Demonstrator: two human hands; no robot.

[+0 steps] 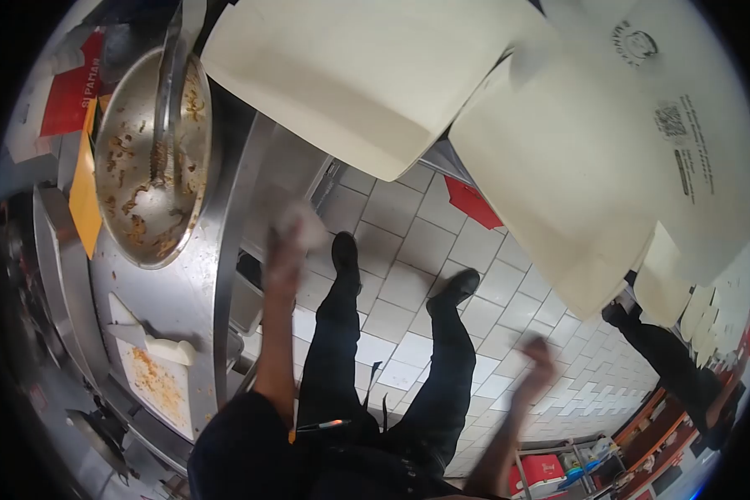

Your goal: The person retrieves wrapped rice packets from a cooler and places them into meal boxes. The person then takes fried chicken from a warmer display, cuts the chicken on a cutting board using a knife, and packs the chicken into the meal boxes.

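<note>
My left hand (283, 260), smeared by motion, is beside the steel counter's edge. At its fingers is a pale, whitish thing (307, 227), perhaps cloth or paper, too blurred to name surely. To my right, my right hand (538, 360) hangs over the tiled floor, with fingers that look curled but are blurred; nothing shows in it. On the counter at left stands a steel bowl (150, 208) with brown food scraps and metal tongs (167, 125) inside. Nearer to me, a knife with a white handle (171, 350) lies on a white cutting board (160, 392) covered with orange crumbs.
Large cream-coloured sheets or box panels (375, 75) fill the top, and one printed panel (675, 75) is at upper right. A yellow-orange piece (83, 200) lies by the bowl. Tiles (392, 212) lie under my feet. Another person's dark-clothed leg (667, 350) shows at right, near shelving (667, 425).
</note>
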